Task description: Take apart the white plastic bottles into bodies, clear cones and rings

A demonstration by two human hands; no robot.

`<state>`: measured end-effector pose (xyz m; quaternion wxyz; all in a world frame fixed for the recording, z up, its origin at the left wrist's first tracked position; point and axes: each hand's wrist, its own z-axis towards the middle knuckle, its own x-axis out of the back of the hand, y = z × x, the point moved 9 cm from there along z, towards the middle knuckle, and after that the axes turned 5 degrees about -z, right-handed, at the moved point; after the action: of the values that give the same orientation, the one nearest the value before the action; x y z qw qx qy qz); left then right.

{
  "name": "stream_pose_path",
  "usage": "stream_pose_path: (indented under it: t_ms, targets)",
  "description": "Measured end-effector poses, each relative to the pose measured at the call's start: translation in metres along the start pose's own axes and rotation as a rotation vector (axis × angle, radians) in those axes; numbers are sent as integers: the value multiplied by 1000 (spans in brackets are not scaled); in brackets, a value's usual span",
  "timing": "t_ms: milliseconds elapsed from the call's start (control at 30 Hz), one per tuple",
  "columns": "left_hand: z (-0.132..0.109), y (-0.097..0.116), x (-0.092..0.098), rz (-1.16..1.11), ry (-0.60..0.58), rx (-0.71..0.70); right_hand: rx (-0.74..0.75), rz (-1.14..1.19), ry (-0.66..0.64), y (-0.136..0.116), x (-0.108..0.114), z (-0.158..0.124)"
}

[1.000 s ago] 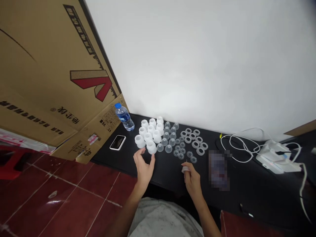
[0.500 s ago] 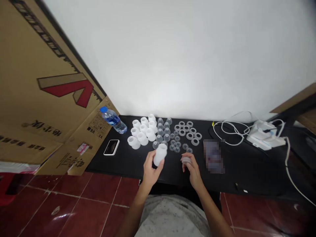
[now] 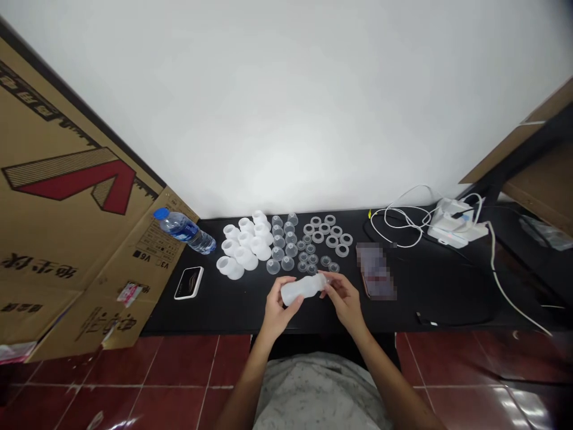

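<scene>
A small white translucent plastic bottle (image 3: 298,289) lies tilted in my left hand (image 3: 278,306), whose fingers and thumb wrap its body. Its neck points right, into the fingers of my right hand (image 3: 345,301). Those fingers pinch a translucent cap-like piece (image 3: 326,279) against the bottle's mouth; its exact shape is partly hidden. Beyond my hands stand several white bottles (image 3: 245,258) in rows. Beside them are several clear domed caps (image 3: 287,263), small clear discs (image 3: 312,260) and wider translucent rings (image 3: 342,250).
On the black table (image 3: 250,310) are a water bottle (image 3: 185,232) and a white-edged device (image 3: 188,283) at left. A blurred-out phone (image 3: 376,272), white cables (image 3: 398,224) and a white power strip (image 3: 454,222) are at right. A large cardboard box (image 3: 67,239) borders the left side.
The bottle has gone from upright to tilted, its mouth turned right. My right hand has brought the translucent piece to the bottle's mouth. The camera view has shifted.
</scene>
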<state>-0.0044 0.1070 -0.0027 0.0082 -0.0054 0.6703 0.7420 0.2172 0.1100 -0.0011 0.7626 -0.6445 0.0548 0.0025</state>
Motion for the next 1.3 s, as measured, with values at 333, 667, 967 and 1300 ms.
stream_pose_path:
  t_ms: [333,667,967,1300]
  targets:
    - [1,-6,14,88,120,28,-35,-4,-217,6,-17,-4]
    - [5,-8,8,61,62,69,77,-107,-231,-5,-15,-8]
    - [4,5,16,131,64,-41,73,-109,-277,-3,-20,-8]
    - [2,-11,10,98,44,65,242,-252,-200,-21,-15,-12]
